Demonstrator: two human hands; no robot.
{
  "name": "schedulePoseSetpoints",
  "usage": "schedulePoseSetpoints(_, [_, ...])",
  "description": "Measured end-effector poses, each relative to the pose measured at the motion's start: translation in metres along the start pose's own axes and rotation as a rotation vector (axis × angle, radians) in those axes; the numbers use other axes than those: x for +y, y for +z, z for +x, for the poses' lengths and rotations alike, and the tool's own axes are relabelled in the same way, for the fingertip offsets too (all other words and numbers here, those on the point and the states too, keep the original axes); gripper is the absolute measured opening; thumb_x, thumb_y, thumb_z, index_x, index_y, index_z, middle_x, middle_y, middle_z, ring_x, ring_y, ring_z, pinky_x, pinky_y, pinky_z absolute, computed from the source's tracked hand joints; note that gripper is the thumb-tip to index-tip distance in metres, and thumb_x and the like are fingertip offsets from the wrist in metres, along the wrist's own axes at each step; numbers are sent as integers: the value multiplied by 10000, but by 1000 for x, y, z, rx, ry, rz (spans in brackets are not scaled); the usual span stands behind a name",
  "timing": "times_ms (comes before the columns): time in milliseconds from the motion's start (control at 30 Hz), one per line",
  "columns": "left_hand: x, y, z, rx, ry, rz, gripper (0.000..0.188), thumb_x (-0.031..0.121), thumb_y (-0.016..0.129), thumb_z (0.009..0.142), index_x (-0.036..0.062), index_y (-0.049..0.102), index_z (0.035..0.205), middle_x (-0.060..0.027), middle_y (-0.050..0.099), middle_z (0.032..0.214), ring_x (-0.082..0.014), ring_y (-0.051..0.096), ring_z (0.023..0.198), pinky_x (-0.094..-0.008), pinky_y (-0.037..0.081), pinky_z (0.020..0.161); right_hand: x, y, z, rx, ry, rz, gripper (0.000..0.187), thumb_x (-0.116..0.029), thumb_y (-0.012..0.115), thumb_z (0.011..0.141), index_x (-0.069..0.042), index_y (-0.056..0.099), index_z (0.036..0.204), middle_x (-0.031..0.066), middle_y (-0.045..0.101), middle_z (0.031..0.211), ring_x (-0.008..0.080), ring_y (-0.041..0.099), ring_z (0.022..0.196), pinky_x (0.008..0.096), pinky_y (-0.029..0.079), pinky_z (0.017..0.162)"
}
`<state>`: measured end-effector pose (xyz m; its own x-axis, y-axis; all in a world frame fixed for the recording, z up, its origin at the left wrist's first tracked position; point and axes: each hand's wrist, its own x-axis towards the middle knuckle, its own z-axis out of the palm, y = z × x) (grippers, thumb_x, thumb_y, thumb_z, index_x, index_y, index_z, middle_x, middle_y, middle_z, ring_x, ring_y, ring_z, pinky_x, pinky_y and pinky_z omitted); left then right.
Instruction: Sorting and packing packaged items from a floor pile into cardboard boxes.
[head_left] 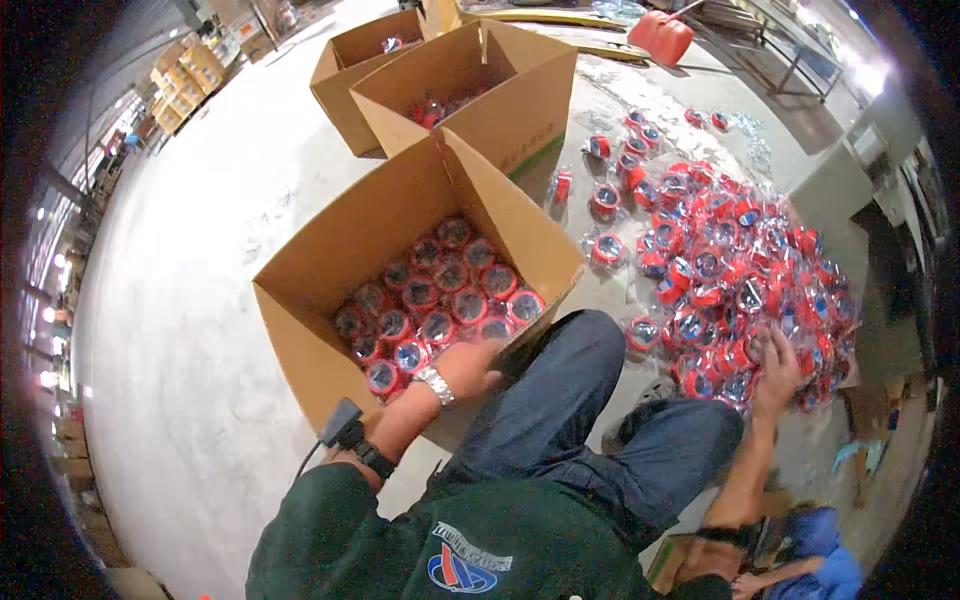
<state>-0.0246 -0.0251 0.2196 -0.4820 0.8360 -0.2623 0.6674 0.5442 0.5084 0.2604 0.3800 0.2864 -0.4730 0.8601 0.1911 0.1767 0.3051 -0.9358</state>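
Observation:
Rows of round red rolls, like tape rolls in clear wrap [437,325], stand packed in an open cardboard box [330,250] in front of me. My left hand [472,368], with a silver watch on its wrist, reaches in over the rolls at the box's near side; its fingers are mostly hidden. To the right, a big heap of the same wrapped red rolls [710,260] lies on the floor. My right hand [778,372] is at the heap's near side, its fingers bent and closed on a wrapped red roll [752,348].
Two more open boxes [535,110] stand behind, with red rolls inside the nearer one. Loose rolls [605,202] lie between boxes and heap. A red container [660,38] is at the back. At the lower right is another person in blue [822,560].

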Motion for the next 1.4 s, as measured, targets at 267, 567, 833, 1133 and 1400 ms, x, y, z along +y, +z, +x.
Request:
schedulePoseSetpoints(267, [56, 4, -19, 2, -21, -37, 328, 102, 520, 782, 97, 576, 1105, -204, 616, 998, -384, 591, 909, -437, 474, 777, -17, 53, 38, -10, -81, 159, 213, -75, 516, 868, 28, 620, 1023, 85, 658, 866, 151, 651, 733, 266, 523, 678])
schedulePoseSetpoints(567, [207, -27, 238, 241, 363, -162, 503, 96, 659, 767, 37, 494, 1238, -162, 619, 1084, -271, 623, 952, -354, 494, 825, 57, 2, 104, 230, 98, 461, 249, -26, 500, 876, 11, 527, 1121, 63, 607, 837, 109, 577, 678, 239, 474, 622])
schedulePoseSetpoints(833, [337, 165, 527, 67, 188, -98, 724, 443, 728, 690, 7, 480, 1211, -234, 558, 1175, -376, 571, 1043, -432, 459, 883, 73, -27, 117, 353, 231, 467, 310, -23, 493, 877, 12, 494, 1185, 58, 592, 841, 95, 555, 684, 228, 470, 630])
schedulePoseSetpoints(1133, [289, 181, 563, -121, 237, -465, 465, 289, 682, 693, 65, 609, 1093, -187, 649, 971, -291, 643, 875, -363, 510, 774, 81, -20, 144, 300, 234, 521, 314, -22, 492, 868, 50, 484, 1173, 82, 599, 837, 105, 552, 680, 232, 469, 633])
schedulePoseSetpoints(1400, [260, 281, 515, -14, 580, -34, 446, 316, 699, 686, 29, 586, 1009, -221, 511, 1218, -364, 537, 1065, -437, 463, 865, 81, -4, 157, 291, 240, 511, 318, -25, 480, 869, 55, 484, 1177, 78, 595, 799, 108, 537, 665, 239, 461, 634])
